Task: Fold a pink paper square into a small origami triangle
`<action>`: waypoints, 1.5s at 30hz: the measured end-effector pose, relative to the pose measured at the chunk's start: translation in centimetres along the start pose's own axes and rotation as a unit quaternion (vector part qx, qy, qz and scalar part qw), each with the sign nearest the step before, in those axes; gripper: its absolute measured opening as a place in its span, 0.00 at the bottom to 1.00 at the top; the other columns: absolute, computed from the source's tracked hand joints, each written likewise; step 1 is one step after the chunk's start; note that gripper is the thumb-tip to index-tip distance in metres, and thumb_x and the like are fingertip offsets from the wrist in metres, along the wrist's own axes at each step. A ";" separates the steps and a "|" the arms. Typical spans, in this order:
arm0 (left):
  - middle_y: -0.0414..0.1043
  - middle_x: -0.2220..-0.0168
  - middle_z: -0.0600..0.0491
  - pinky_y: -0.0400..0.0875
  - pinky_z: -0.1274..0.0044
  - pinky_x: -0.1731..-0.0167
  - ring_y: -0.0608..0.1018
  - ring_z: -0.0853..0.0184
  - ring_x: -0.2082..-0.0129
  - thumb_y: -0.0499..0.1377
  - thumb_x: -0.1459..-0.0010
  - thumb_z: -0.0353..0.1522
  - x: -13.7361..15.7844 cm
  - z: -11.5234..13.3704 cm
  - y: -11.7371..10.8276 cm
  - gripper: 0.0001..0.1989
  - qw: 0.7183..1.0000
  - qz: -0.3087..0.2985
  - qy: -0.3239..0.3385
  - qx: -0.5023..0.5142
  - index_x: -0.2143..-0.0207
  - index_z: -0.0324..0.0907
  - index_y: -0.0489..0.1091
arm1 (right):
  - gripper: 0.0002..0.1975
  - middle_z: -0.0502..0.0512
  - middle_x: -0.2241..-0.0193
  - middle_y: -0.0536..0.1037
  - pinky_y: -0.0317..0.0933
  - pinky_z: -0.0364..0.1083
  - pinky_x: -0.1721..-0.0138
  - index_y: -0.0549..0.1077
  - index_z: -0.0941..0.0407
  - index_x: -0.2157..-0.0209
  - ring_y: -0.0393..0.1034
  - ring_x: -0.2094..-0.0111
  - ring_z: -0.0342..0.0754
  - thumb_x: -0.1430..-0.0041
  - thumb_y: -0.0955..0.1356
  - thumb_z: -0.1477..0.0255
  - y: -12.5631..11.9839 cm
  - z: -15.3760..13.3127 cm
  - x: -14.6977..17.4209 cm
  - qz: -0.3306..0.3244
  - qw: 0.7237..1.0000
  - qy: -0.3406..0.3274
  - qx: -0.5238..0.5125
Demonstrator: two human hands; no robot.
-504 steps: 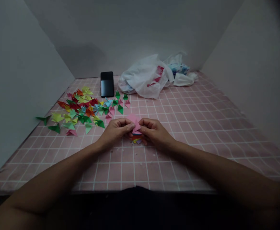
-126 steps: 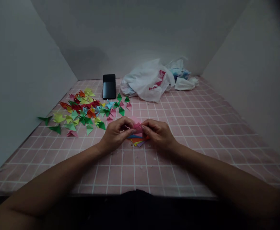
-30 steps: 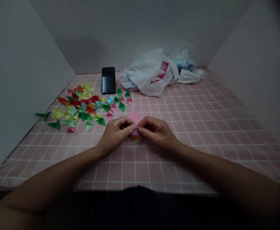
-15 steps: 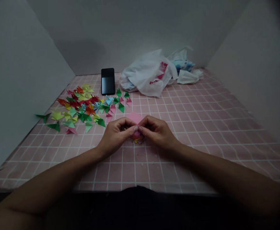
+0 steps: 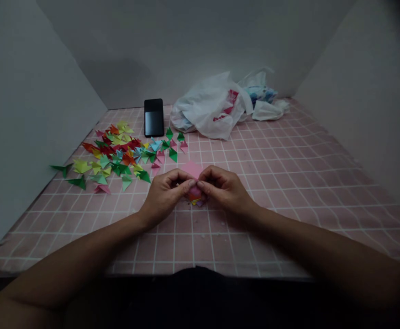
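A piece of pink origami paper (image 5: pixel 192 168) is pinched between my two hands, its far corner showing beyond the fingers. My left hand (image 5: pixel 168 191) grips it from the left with thumb and forefinger. From the right, my right hand (image 5: pixel 222 188) pinches it the same way, the two thumbs nearly meeting. Most of the paper's folds are hidden by the fingers. Just below the thumbs, orange, yellow and pale coloured papers (image 5: pixel 196 201) peek out on the table.
Many folded paper pieces (image 5: pixel 118 155) in several colours spread over the left of the checked tablecloth (image 5: pixel 289 183). A black phone (image 5: pixel 154 118) leans behind them. White plastic bags (image 5: pixel 213 105) lie crumpled at the back. Walls enclose the table's left, back and right.
Both hands stay in almost the same place, still pinching the pink paper. The thumbs shift very slightly along it.
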State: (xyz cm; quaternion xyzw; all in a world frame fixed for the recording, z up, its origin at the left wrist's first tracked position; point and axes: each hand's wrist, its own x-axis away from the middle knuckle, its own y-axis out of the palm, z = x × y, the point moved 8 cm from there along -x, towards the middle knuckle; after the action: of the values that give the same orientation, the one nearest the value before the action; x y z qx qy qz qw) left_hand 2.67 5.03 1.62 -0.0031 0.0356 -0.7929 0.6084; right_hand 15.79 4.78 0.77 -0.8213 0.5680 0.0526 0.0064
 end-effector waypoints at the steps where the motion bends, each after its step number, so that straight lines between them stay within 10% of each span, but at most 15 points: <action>1: 0.76 0.73 0.53 0.75 0.81 0.72 0.77 0.72 0.74 0.65 0.44 0.35 0.0 -0.2 0.0 0.09 1.000 -0.006 -0.006 0.013 0.69 0.38 0.75 | 0.09 0.48 0.75 0.72 0.65 0.42 0.73 0.69 0.56 0.70 0.68 0.75 0.41 0.42 0.71 0.67 -0.1 0.0 0.0 0.004 1.000 0.001 0.005; 45: 0.73 0.73 0.55 0.73 0.79 0.71 0.76 0.72 0.74 0.64 0.44 0.37 -0.4 -0.6 0.2 0.10 0.999 -0.041 -0.031 0.017 0.70 0.39 0.73 | 0.08 0.46 0.78 0.72 0.65 0.43 0.74 0.68 0.55 0.70 0.68 0.77 0.42 0.41 0.70 0.67 0.1 0.5 -0.2 -0.020 0.999 0.032 -0.021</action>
State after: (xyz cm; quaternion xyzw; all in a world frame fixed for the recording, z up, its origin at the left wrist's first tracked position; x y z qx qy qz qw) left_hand 2.92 5.41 1.06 -0.0185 0.0028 -0.8174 0.5757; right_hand 15.61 4.94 0.28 -0.8335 0.5505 0.0383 -0.0280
